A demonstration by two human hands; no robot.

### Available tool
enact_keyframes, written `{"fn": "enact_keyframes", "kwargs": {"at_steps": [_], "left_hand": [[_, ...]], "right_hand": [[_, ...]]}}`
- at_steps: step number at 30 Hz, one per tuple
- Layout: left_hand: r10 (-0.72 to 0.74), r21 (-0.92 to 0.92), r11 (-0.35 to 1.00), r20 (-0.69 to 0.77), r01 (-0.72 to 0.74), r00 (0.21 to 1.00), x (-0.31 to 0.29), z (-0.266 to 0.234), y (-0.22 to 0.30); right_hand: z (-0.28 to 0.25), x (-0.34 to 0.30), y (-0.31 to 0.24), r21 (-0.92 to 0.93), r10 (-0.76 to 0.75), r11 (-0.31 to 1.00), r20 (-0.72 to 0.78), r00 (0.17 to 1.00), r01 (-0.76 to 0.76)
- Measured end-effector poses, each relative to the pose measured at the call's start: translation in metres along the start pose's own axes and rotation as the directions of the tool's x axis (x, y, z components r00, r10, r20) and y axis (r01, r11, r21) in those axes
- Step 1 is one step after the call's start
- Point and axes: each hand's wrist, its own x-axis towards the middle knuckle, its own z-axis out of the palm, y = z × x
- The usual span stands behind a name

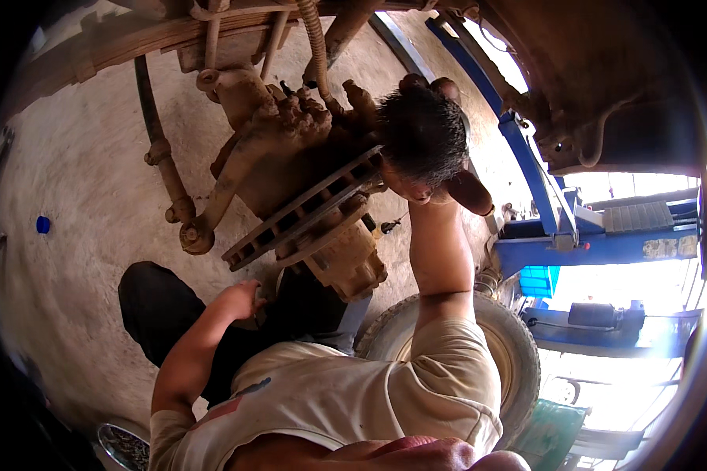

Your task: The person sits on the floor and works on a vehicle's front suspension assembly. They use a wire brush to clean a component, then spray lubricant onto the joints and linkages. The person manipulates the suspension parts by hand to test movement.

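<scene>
My left hand [242, 300] hangs beside my dark trouser leg [159, 302], its fingers loosely bent and apart with nothing visible in them. Above it is a rusty vented brake disc [302, 210], tilted, with a wheel hub [346, 263] on its lower side. My right arm [441, 255] reaches up past the disc's right end. What looks like another person's dark-haired head [423, 129] covers my right hand, so its fingers cannot be seen. A rounded brown part [471, 193] sticks out beside that head.
A tie rod [167, 182] and a steering arm [226, 177] run left of the disc. Leaf springs [126, 49] cross above. A tyre [520, 353] stands by my right side, with blue metal frames [605, 250] beyond it. A small blue cap [43, 225] lies on the floor.
</scene>
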Motion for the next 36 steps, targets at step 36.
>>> {"fn": "enact_keyframes", "kwargs": {"at_steps": [36], "left_hand": [[0.646,-0.247,0.355,-0.632,-0.902,0.427,-0.101,-0.183,0.271]], "right_hand": [[0.038,-0.038,0.03,-0.066,-0.193,0.98,-0.082,0.978,0.188]]}}
